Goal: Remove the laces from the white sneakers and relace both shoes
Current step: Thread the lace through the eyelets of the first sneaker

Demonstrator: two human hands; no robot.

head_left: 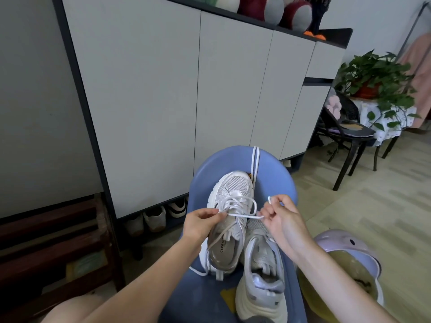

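- We log a grey cabinet [163, 94]; its open bottom slot holds several shoes [155, 217], well left of our fingers.
- Blue chair [275, 173] carries both sneakers.
- Laced sneaker [229, 220] lies under our fingers; unlaced sneaker [261, 271] sits nearer us, below them.
- Left hand [200, 221] pinches the lace [242, 215].
- Right hand [283, 220] pinches the lace's other end, tip above its fingers.
- Spare lace [255, 164] lies beyond them.

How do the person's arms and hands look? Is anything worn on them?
Both forearms are bare up to the frame edge, with no sleeves in view. The left hand and right hand wear no gloves, and no watch, bracelet or ring shows. The fingernails look short and unpainted.
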